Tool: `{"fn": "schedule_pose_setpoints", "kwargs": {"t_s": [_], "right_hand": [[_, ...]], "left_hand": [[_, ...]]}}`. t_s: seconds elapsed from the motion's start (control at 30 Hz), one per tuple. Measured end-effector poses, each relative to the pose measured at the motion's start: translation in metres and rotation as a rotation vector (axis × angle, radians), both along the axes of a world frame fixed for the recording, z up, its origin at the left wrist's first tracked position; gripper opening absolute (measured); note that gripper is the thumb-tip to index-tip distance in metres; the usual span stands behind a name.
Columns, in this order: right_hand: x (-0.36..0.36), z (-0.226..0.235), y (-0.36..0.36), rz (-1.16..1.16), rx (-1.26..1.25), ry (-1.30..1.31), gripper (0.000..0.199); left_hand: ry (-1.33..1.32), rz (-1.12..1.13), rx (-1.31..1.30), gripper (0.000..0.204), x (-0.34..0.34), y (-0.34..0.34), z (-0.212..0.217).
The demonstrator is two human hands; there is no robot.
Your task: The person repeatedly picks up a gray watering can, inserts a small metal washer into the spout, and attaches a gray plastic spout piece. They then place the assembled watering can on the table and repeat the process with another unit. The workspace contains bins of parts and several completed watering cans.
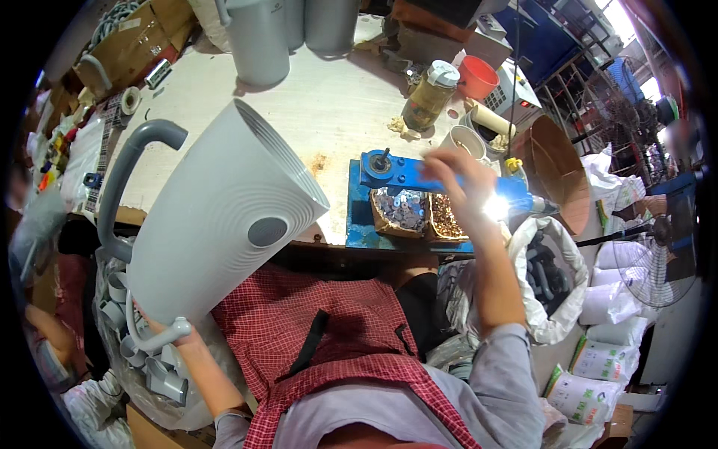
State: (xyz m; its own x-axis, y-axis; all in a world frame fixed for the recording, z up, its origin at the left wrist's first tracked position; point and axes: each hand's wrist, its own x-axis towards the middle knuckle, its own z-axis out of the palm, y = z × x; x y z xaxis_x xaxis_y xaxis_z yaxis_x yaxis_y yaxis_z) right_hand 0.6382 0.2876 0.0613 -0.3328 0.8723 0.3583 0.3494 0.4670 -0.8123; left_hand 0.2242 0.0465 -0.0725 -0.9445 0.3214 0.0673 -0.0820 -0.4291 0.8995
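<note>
Two hands: both at work, one on each side of the blue press [404, 173].
Left hand [176, 333]: fingers curled tight around the lower end of the grey handle [120, 202] on the big grey bucket [217, 217].
Big grey bucket: well to the left of the blue press, tipped on its side, open mouth facing the table [329, 105], one round cap on its wall.
Right hand [460, 179]: up over the blue press, fingers bent; a bright glare sits beside it, so I cannot tell if they hold anything.
Edges: the blue press sits at the near edge of the table; bare white top lies behind it.
Two cardboard trays: right under the blue press; the left tray [400, 212] holds silver bits, the right tray [446, 217] holds brown bits.
One jar [428, 96]: behind the blue press, white lid, yellowish stuff inside.
One orange cup [477, 77]: just right of the jar.
Two grey buckets [258, 37]: upright, far behind the blue press.
One white sack [550, 277]: right of and below the blue press, grey parts inside.
</note>
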Motion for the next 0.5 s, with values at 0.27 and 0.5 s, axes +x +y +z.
{"fn": "schedule_pose_setpoints", "kwargs": {"t_s": [0.27,0.5], "right_hand": [[-0.032,-0.017,0.040,0.043,0.028,-0.075,0.010],[-0.044,-0.033,0.040,-0.048,0.115,-0.033,0.012]], "left_hand": [[-0.302,0.014,-0.017,0.054,0.027,0.018,0.026],[-0.210,-0.109,-0.169,0.056,0.020,0.025,0.016]]}}
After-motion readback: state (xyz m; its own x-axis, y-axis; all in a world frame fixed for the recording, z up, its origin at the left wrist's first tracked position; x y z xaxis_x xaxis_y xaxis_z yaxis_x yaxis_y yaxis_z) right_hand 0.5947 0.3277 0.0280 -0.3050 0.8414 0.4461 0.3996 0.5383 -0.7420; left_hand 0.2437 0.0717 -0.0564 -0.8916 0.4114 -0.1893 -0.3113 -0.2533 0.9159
